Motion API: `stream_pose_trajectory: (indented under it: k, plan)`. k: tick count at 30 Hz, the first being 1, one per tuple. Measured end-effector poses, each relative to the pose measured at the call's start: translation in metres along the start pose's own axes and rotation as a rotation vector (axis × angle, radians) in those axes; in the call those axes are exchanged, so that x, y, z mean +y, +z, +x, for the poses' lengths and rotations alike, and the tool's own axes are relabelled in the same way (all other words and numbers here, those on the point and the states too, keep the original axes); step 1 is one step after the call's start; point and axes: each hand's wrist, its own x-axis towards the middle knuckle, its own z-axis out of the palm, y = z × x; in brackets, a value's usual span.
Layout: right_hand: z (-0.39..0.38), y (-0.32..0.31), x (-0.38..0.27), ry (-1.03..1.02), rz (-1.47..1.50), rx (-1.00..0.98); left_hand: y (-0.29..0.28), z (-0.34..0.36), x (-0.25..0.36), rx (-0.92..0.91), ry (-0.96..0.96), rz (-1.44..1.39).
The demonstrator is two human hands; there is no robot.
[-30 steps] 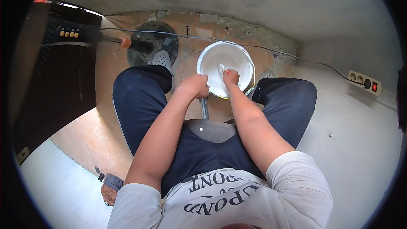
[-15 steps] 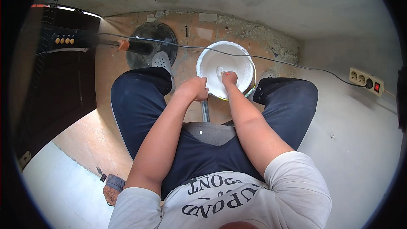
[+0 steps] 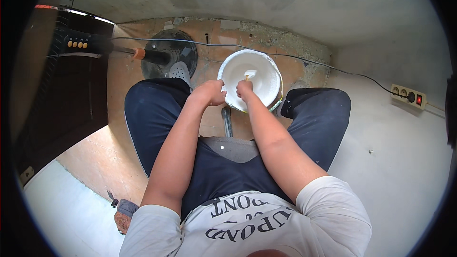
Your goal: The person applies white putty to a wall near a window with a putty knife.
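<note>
While the round white bucket (image 3: pixel 266 78) stood in the upper centre of the frame, the left hand (image 3: pixel 209 92) was curled tight on its left rim, and the right hand (image 3: pixel 244 89) closed round a small white-bladed tool (image 3: pixel 250 73) within its mouth. The step seemed to be stirring or scraping; the next move likely called for a steady rim. Dark upside-down lettering crossed the white short-sleeved shirt (image 3: pixel 276 215), lower centre.

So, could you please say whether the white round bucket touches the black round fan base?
Apart: in the head view, a strip of orange tiled floor shows between the bucket and the fan base.
</note>
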Motion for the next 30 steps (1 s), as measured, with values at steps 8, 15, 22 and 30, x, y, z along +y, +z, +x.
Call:
stream_pose_trajectory:
  k: [8,15,22,30]
  plan:
    - [-0.022,0.026,0.028,-0.016,-0.368,-0.032,0.003,0.007,-0.011,0.006,-0.028,-0.018]
    - [-0.013,0.028,0.031,-0.153,-0.511,0.013,0.001,0.006,-0.008,0.007,-0.015,0.010]
    - [-0.007,0.031,0.035,-0.176,-0.480,-0.011,0.001,0.008,-0.006,0.004,-0.015,0.034]
    - [-0.019,0.031,0.029,-0.041,-0.564,-0.220,0.004,0.011,-0.008,0.010,-0.011,0.039]
